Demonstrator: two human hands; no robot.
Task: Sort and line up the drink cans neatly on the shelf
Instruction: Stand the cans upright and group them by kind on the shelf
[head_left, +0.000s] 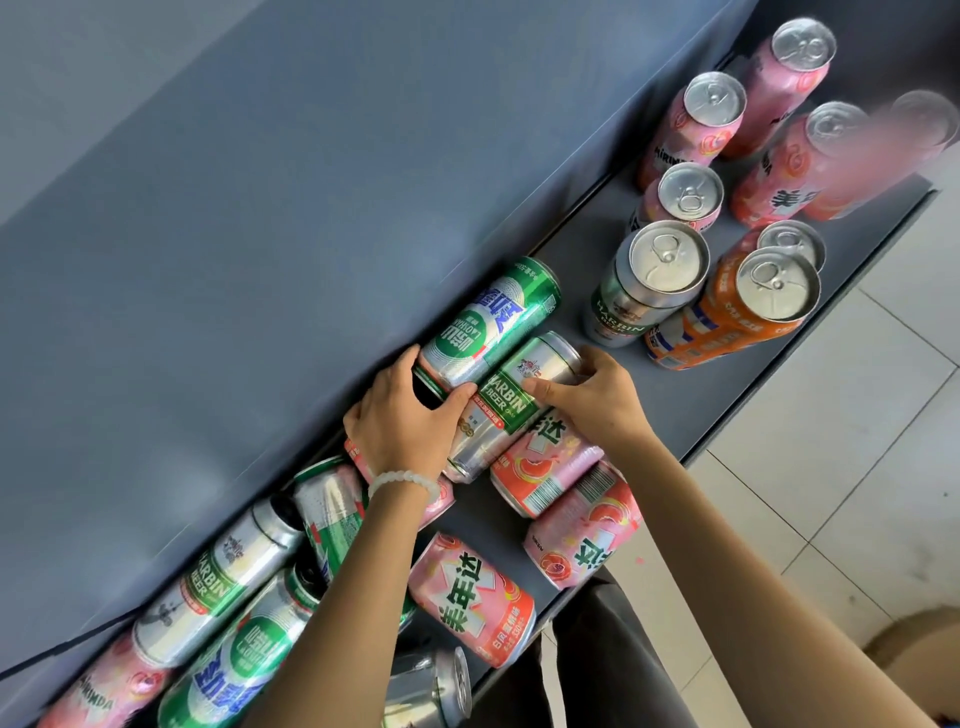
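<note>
Nearest, loose cans (470, 597) lie tipped on the grey shelf (727, 405). Left hand (402, 421) grips a lying green Laoshan can (488, 322), right hand (592, 397) grips the Harbin can (506, 410) touching it. Further back, sorted cans (714, 122) stand upright.

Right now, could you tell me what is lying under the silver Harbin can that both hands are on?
The Harbin can rests tilted on a pink can lying on the shelf. The left hand covers its lower end, so what supports that end cannot be seen.
</note>
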